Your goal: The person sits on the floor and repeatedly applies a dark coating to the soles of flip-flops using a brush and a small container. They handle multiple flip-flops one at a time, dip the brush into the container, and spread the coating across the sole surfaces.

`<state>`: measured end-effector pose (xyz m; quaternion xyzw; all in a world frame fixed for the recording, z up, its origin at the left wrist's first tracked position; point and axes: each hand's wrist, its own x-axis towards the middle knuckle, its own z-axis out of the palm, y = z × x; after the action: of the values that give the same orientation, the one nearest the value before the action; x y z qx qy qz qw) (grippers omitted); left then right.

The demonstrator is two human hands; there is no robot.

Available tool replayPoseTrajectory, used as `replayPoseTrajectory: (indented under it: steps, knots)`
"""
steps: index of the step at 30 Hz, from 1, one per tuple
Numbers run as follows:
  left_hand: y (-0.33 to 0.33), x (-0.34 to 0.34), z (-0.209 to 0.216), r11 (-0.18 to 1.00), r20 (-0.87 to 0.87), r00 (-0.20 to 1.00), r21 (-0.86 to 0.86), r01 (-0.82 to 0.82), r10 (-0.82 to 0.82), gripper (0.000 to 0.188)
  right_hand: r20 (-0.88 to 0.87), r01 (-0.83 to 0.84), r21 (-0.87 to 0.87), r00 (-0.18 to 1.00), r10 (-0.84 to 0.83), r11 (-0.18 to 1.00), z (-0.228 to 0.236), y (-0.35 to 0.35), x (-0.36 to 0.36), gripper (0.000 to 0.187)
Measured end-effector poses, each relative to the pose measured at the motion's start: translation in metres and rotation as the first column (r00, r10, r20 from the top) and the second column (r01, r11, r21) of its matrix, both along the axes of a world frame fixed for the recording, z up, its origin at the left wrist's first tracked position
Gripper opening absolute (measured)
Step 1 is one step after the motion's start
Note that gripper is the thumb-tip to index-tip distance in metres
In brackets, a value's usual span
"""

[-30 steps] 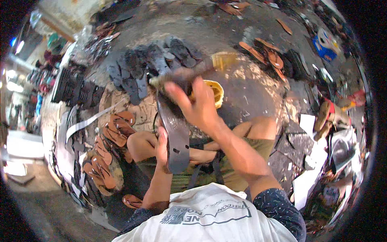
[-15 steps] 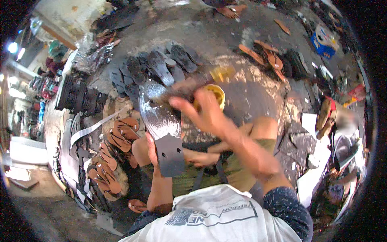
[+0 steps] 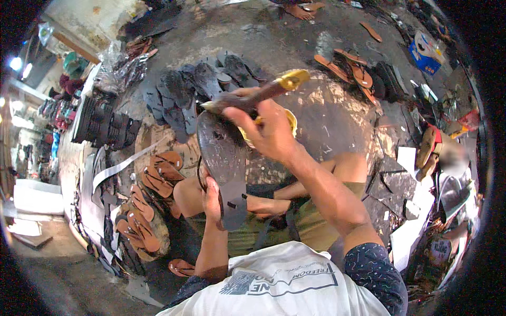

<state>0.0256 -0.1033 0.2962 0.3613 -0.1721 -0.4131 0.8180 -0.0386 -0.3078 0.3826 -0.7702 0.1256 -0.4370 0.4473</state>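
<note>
My left hand grips a dark sandal sole by its left edge, above my lap. Two small slots show near the sole's lower end, and a thin dark strap loops out at its left side. The upper part of the sole looks wet. In my right hand is a brush with a dark handle and a yellow end. Its tip lies at the sole's top edge; I cannot tell whether it touches. Partly hidden behind my right hand stands a yellow-rimmed tub.
Several dark soles lie beyond the sole. Brown sandals sit at the left, with a black sandal stack farther out. More brown sandals and a blue-and-white packet are at the far right. Another person's foot shows at the top.
The sole has tilted and shifted slightly right, and its bright wet glare is gone. My right hand and the brush have moved a little, with the brush tip now at the sole's top edge.
</note>
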Motion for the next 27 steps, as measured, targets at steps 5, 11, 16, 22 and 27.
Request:
replayPoseTrajectory:
  steps: [5, 11, 16, 22, 27]
  knots:
    - [0.003, 0.027, -0.015, 0.984, -0.203, 0.976, -0.174, 0.044, -0.079, 0.062, 0.046, -0.25, -0.161, 0.965, 0.26, 0.955, -0.016, 0.016, -0.008, 0.027]
    - [-0.017, 0.013, 0.024, 0.987, -0.257, 0.964, -0.124, -0.106, 0.071, 0.063, 0.049, -0.068, -0.046, 0.996, 0.071, 0.997, -0.01, 0.01, 0.007, 0.029]
    - [-0.045, 0.051, 0.056, 0.958, -0.16, 0.985, -0.269, -0.104, 0.062, 0.074, 0.082, -0.394, 0.453, 0.912, 0.403, 0.8, -0.056, 0.104, -0.047, 0.033]
    - [-0.048, 0.066, 0.066, 0.954, -0.177, 0.971, -0.224, -0.197, 0.159, 0.076, 0.026, -0.488, 0.13, 0.872, 0.489, 0.863, -0.012, 0.085, -0.068, 0.023]
    - [-0.045, 0.045, 0.054, 0.891, -0.26, 0.941, -0.446, 0.084, -0.218, 0.066, 0.002, -0.232, 0.177, 0.972, 0.236, 0.956, -0.023, 0.07, -0.038, 0.026]
